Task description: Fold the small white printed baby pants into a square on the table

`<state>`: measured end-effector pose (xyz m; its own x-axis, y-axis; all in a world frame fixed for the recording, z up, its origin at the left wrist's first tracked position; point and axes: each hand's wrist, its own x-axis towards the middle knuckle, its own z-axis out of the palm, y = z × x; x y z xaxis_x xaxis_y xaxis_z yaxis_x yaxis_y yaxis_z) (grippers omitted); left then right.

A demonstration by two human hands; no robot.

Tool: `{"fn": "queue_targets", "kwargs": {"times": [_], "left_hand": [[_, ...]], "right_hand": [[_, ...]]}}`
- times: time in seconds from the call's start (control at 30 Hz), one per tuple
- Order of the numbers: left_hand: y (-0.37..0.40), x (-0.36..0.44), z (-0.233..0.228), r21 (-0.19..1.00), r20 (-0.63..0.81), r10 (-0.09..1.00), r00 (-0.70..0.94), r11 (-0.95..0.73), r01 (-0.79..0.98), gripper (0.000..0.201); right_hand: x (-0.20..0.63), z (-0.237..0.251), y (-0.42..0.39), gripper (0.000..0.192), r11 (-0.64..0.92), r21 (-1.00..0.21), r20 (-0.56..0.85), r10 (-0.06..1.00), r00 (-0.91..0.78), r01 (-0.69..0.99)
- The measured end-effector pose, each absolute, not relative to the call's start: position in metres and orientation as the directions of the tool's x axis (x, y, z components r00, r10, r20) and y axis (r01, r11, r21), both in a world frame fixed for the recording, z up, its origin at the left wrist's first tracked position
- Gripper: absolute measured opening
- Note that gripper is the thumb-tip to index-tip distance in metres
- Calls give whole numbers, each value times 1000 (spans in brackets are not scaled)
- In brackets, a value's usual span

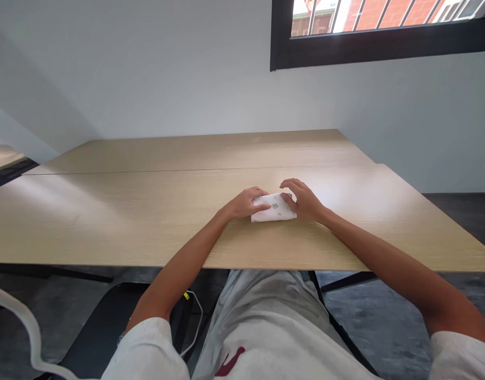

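The left hand (248,203) is closed over the left end of a white printed bundle (275,208), its thumb laid along the upper face and its fingers at the far side. The right hand (304,201) is partly open: the thumb is at the far right corner of the bundle, while the fingers arch forward, spread clear of the thumb (whether that thumb presses or merely rests, I cannot tell from where I stand).

Orientation: the bundle lies with its printed face turned upward. Its long axis runs left to right, roughly parallel to the near edge of the table (107,221), with the right end slightly farther from the person than the left. The 2 short ends face the 2 hands.

Position: the bundle is located between the hands, directly to the right of the left hand and directly to the left of the right hand. It is on the near section of the table, on the person's side of the 1 long seam (167,171).

Surroundings: a dark-framed window (380,39) is set in the pale wall (167,68) beyond. A black seat (103,327) stands below table height at the person's left.
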<state>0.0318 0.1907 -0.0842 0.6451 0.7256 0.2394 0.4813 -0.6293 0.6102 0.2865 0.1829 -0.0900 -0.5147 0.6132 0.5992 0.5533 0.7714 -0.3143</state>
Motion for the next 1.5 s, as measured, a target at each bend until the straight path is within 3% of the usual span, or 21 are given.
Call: {"fn": "queue_targets", "kwargs": {"times": [0.1, 0.23, 0.33, 0.53, 0.67, 0.8, 0.93, 1.1, 1.33, 1.5], "left_hand": [[188, 34, -83, 569, 221, 712, 666, -649, 505, 58], [192, 35, -88, 596, 292, 698, 653, -667, 446, 35], [197, 34, -92, 607, 330, 694, 640, -676, 419, 32], [195, 30, -86, 594, 268, 697, 665, -663, 455, 40], [192, 28, -79, 563, 186, 677, 713, -668, 487, 64], [198, 23, -81, 642, 215, 669, 711, -646, 414, 53], [208, 15, -87, 757, 161, 702, 694, -539, 370, 46], [216, 10, -94, 807, 156, 701, 696, -497, 319, 40], [223, 6, -100, 882, 202, 786, 584, -405, 240, 35], [214, 11, -93, 873, 146, 744, 652, -407, 269, 40]], "right_hand": [[281, -86, 173, 35, 830, -214, 595, 529, -605, 515], [271, -93, 165, 57, 856, -173, 460, 508, -728, 488], [270, -104, 168, 64, 838, -204, 352, 546, -760, 507], [283, -109, 184, 61, 746, -267, 238, 665, -708, 610], [291, -105, 191, 57, 711, -287, 196, 700, -687, 642], [296, -101, 196, 51, 697, -304, 168, 710, -683, 650], [298, -96, 198, 47, 687, -318, 171, 719, -674, 653], [299, -94, 199, 39, 714, -348, 265, 696, -667, 607], [299, -97, 202, 34, 693, -482, 402, 718, -568, 536], [299, -93, 201, 30, 646, -626, 390, 745, -542, 438]]}}
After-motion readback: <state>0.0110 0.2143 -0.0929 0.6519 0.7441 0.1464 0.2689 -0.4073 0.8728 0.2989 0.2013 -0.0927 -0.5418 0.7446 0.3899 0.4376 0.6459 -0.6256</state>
